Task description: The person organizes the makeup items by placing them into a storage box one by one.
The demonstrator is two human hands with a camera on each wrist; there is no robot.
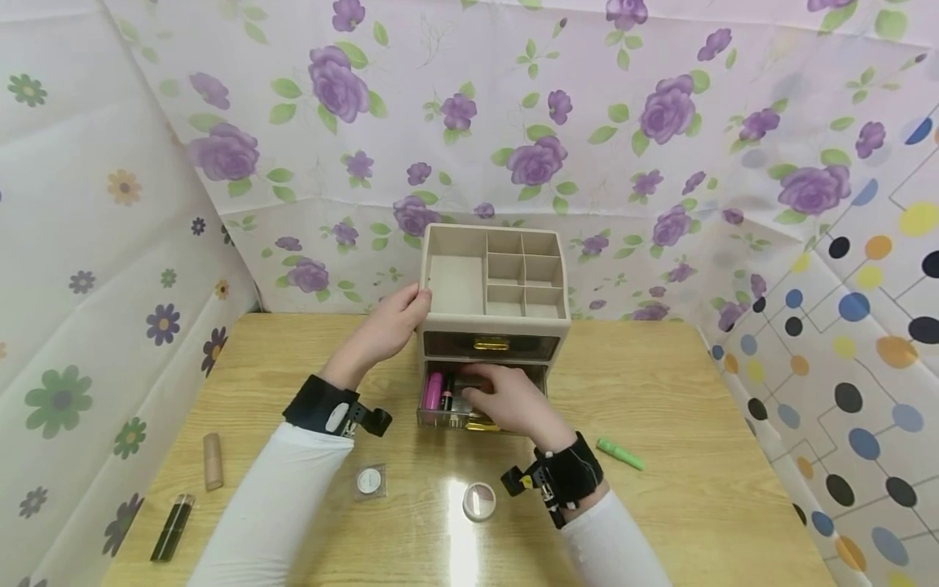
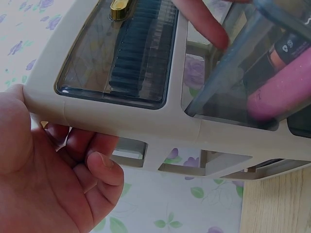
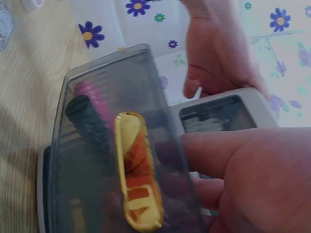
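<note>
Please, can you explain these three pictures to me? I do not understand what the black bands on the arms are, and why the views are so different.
A person works with bare hands; the black bands hold small cameras. The wide picture comes from a camera on the head, the two close ones from each wrist. The left hand holds the side of a beige organizer on a wooden table. The right hand reaches into its open lower drawer, which holds a pink tube. Whether it grips anything there I cannot tell. On the table lie a green tube, a round compact, a small packet, a tan tube and a dark tube.
</note>
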